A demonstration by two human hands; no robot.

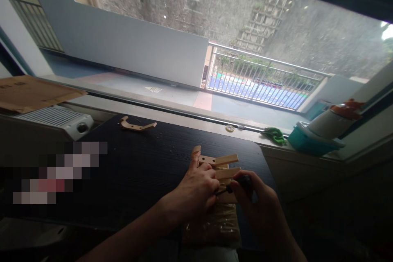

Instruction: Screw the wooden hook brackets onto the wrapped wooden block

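My right hand is closed around the dark handle of a screwdriver. Its thin shaft points left, towards the wooden pieces beneath my other hand. My left hand lies over several pale wooden hooks, its fingers bent and pressing them down. The farthest wooden hook shows dark screw holes and a curved end near my index finger. Closer in, another wooden piece sticks out to the right. Under them is a flat bundle in shiny clear wrap. The screwdriver's tip is hidden by my left fingers.
A loose curved wooden hook lies at the back of the dark table. On the window sill are a tape roll, a green cloth and a teal container. A white slatted appliance stands left, beneath a brown envelope.
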